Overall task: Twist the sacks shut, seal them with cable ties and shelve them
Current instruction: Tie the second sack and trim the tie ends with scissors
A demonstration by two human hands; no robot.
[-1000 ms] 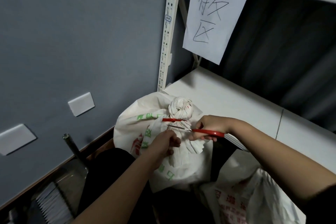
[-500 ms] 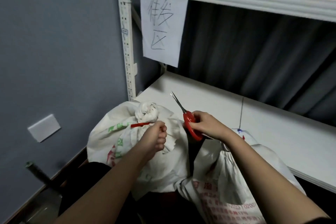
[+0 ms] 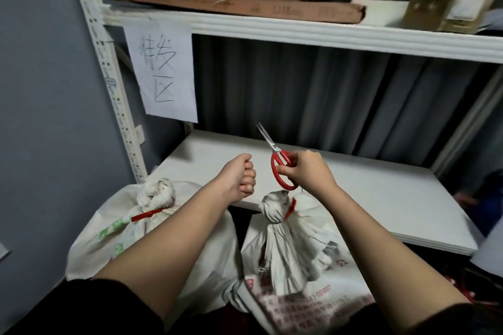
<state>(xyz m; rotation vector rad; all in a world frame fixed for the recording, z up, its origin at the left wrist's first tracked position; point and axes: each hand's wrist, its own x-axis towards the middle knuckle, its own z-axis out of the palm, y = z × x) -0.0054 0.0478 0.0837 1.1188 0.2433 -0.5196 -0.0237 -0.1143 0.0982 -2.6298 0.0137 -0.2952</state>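
Two white sacks stand below the shelf edge. The left sack [image 3: 117, 228] has green print, a knotted top and a red cable tie [image 3: 148, 213] around its neck. The right sack [image 3: 296, 258] has red print and a red cable tie [image 3: 290, 208] on its twisted neck. My left hand [image 3: 239, 177] is a closed fist above and between the sacks; whether it holds a snipped tie end is hidden. My right hand [image 3: 306, 170] holds red-handled scissors [image 3: 280, 164], blades pointing up, just above the right sack's top.
A white shelf board [image 3: 367, 198] lies behind the sacks. The upper shelf [image 3: 299, 31] carries flat cardboard and boxes [image 3: 446, 3]. A handwritten paper sign [image 3: 162, 71] hangs from the perforated upright [image 3: 109, 81]. Grey wall at left, dark curtain behind.
The scissors left the left sack's tie and rose, blades up, over the right sack. My left hand let go of the left sack's neck and lifted as a fist. The view tilted up.
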